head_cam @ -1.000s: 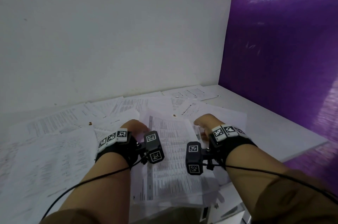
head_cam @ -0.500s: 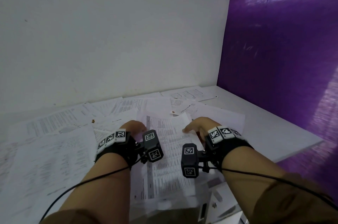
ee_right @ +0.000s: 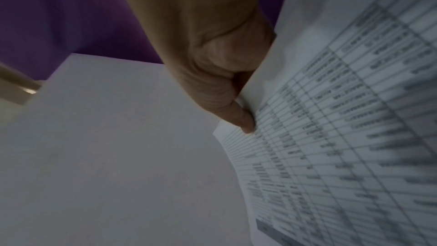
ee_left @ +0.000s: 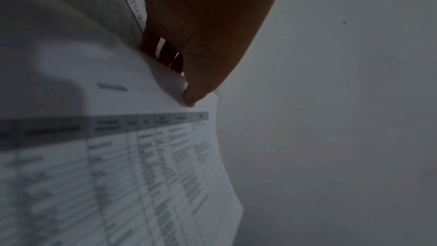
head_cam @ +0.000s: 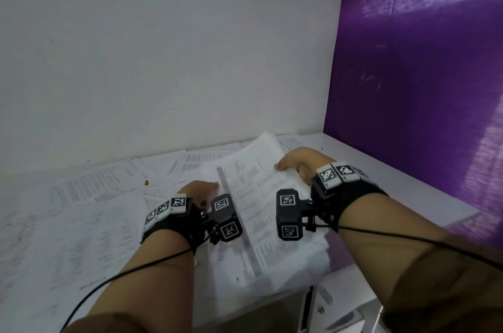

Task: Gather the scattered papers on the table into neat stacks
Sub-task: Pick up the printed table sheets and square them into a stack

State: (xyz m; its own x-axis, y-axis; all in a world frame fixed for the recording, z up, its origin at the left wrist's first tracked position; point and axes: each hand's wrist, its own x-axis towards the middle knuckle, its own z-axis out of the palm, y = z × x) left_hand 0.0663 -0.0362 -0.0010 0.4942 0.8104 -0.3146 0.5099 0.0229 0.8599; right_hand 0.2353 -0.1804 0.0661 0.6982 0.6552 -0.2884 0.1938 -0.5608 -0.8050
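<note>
We hold 1 sheaf of white printed paper sheets (head_cam: 253,196) between our 2 hands, low and just right of centre in the head view. Its top page carries a grey-headed table of small rows. How many sheets it holds we cannot count.

Our left hand (head_cam: 200,190) grasps the sheaf's left edge; in the left wrist view the thumb (ee_left: 198,81) presses on the top page and the fingers curl beneath, pinching the paper. Our right hand (head_cam: 302,165) clasps the right edge higher in the frame; in the right wrist view the thumb (ee_right: 238,115) lies on the table rows with the palm wrapped round the margin. The far end of the sheaf tilts up off the table and its near end hangs past the front edge.

More loose white printed sheets (head_cam: 89,196) lie scattered and overlapping across the left and middle of the flat white table top (head_cam: 394,196); they overlap too much to count.

Each wrist wears 1 black strap, 2 in all, with white coded marker tiles (head_cam: 166,207) and 1 black camera block (head_cam: 289,214) facing inward. A thin black cable (head_cam: 130,271) trails from each.

1 plain white wall (head_cam: 163,47) fills the upper left; 1 glossy purple panel (head_cam: 422,60) fills the upper right.
</note>
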